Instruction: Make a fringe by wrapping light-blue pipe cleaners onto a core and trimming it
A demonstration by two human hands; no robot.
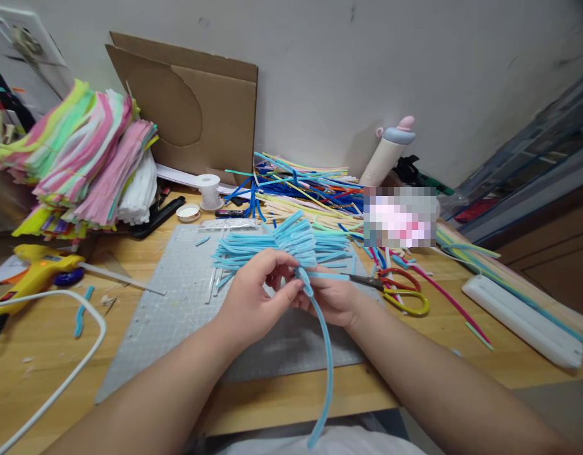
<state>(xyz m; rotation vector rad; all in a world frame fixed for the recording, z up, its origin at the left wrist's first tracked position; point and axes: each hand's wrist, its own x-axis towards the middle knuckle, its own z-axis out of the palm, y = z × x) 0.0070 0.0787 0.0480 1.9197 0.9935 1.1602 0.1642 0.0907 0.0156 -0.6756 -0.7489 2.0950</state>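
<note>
Above the grey cutting mat, my left hand pinches the lower end of a blue fuzzy-stem bundle. The bundle fans out upward in folded loops. From its narrow wrapped end a long blue stem curves down toward my lap. My right hand closes round the same bundle from the right, its fingers partly hidden behind it. Loose blue stems lie on the mat behind my hands. Scissors with red and yellow handles rest just beyond my right hand.
A yellow glue gun and white cable lie left. Colourful stem bundles stand behind them. Cardboard leans on the wall. Mixed stems, a bottle and a white bar-shaped device are further back and right.
</note>
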